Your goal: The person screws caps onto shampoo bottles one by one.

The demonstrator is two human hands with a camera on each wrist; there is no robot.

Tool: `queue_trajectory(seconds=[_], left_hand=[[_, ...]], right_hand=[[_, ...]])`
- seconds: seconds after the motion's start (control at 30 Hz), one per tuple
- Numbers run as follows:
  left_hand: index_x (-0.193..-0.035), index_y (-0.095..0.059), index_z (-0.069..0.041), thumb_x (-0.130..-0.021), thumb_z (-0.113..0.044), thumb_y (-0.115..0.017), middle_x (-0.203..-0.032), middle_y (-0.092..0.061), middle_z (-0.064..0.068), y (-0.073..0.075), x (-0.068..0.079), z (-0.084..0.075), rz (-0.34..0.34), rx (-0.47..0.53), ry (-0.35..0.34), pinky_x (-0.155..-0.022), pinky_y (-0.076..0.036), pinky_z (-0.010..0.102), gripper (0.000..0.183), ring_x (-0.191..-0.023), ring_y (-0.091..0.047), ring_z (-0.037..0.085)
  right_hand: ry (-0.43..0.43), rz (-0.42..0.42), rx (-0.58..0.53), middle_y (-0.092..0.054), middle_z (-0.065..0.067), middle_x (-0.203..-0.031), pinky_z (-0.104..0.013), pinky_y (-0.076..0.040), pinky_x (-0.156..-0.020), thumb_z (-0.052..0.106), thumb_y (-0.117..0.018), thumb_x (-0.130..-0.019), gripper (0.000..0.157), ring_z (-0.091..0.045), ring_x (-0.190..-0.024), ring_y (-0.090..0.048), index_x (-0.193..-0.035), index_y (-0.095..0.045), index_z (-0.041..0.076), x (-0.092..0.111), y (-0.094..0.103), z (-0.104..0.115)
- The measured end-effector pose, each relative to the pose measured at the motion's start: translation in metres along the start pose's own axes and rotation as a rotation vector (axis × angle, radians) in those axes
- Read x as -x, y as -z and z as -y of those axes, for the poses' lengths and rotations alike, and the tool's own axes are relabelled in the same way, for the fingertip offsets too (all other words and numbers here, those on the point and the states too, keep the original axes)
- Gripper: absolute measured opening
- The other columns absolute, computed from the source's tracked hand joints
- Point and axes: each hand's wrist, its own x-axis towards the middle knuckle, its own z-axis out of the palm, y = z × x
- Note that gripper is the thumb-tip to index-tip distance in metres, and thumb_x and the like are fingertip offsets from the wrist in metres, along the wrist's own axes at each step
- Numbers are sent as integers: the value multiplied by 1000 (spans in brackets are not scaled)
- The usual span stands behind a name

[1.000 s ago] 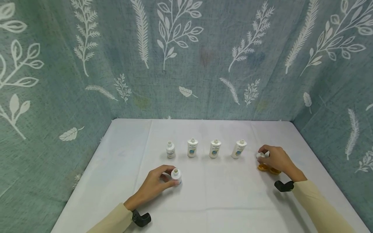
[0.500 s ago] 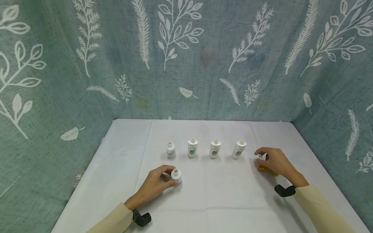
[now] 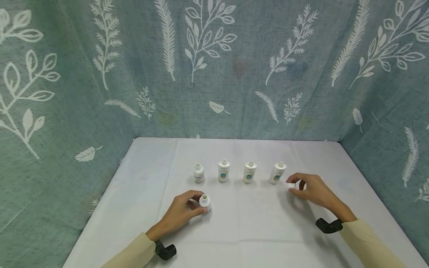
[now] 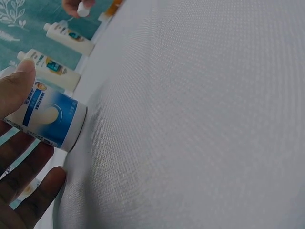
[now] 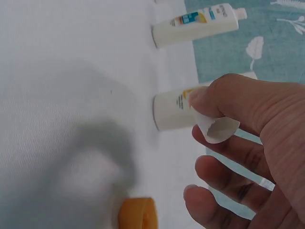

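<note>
My left hand point(image 3: 183, 209) holds a small white bottle point(image 3: 205, 205) upright on the table, thumb on one side and fingers on the other. Its neck is uncapped; the left wrist view shows its blue-and-white label. My right hand point(image 3: 314, 191) pinches a white cap point(image 5: 218, 128) between thumb and index finger, hollow end showing in the right wrist view, above the cloth. The other right fingers are loosely bent. Just left of that hand stands a white bottle with an open neck point(image 3: 277, 174), partly behind the thumb in the right wrist view.
Along the back stand another small white bottle point(image 3: 199, 175) and two taller white bottles, one left point(image 3: 224, 172) and one right point(image 3: 249, 173), all without caps. An orange cap point(image 5: 137, 213) lies below my right hand. White cloth point(image 3: 261, 223) covers the table; patterned curtains point(image 3: 234, 74) surround it.
My right hand has lifted a white cap away from beside the orange caps and carried it left. The orange caps are now hidden in the head view. My left hand keeps its grip on the bottle.
</note>
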Motion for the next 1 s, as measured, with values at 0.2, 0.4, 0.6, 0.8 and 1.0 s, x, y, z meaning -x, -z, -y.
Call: queue_trajectory(seconds=[0.2, 0.4, 0.6, 0.8, 1.0], left_hand=[[-127, -66, -24, -84, -37, -86, -116, -69, -13, 0, 0, -3, -2, -3, 16, -80, -60, 36, 49, -99, -65, 12], [-128, -65, -24, -84, -36, -86, -115, -69, -13, 0, 1, -4, -1, -7, 25, -80, -59, 36, 49, -98, -65, 12], [-127, -66, -24, -84, -36, -86, -115, -68, -13, 1, 1, -4, 6, 2, 35, -80, -59, 35, 48, -98, -65, 12], [-126, -66, -24, -84, -36, -86, -114, -69, -13, 0, 1, -1, 10, 13, 42, -81, -59, 35, 48, -98, -66, 12], [-126, -66, -24, -84, -36, -86, -114, -69, -12, 1, 2, -1, 9, 13, 51, -81, -59, 35, 48, -98, -66, 12]], right_hand=[[47, 10, 5, -68, 11, -97, -25, -46, -57, 19, -85, -87, 28, -7, -75, -56, -111, -71, 15, -3, -6, 14], [104, 27, -26, -68, 13, -99, -24, -46, -55, 25, -85, -88, 31, -7, -76, -55, -115, -74, 16, -7, -12, 27], [134, 46, -63, -65, 14, -99, -25, -50, -60, 28, -85, -88, 31, -9, -77, -54, -117, -76, 20, -13, -22, 40], [180, 16, -100, -62, 13, -97, -25, -48, -61, 29, -86, -86, 31, -9, -76, -52, -115, -76, 25, -18, -33, 50], [237, 45, -158, -71, 2, -102, -25, -48, -60, 28, -85, -87, 30, -10, -74, -54, -115, -74, 21, -24, -39, 62]])
